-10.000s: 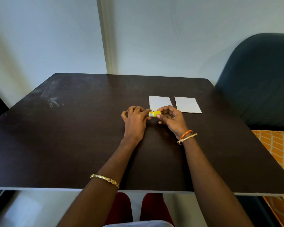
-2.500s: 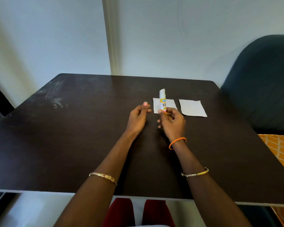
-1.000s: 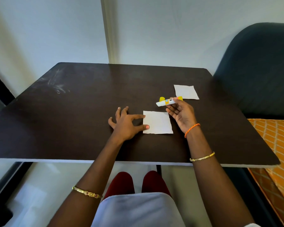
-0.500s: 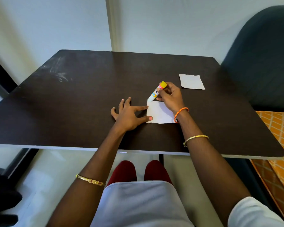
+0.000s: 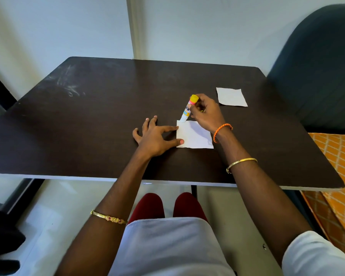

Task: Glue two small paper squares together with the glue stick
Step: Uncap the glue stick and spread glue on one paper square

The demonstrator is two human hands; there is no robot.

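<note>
**Glue meets the first square**

We hold the glue stick tilted, its white tip down on the far left corner of the near paper square, which lies flat on the dark desk in front of us. Our right hand pinches the barrel near its yellow end, fingers curled around it, so the tip can rub across the sheet. Our left hand lies spread on the desk; the index finger and thumb touch the left edge of the square, we think to keep the light paper from sliding under the glue.

The second paper square waits farther back on the right, well apart from the first, probably so that it stays clean until the glue is spread. We cannot tell where the cap of the glue stick is.

A dark chair stands beside the desk on the right.
</note>
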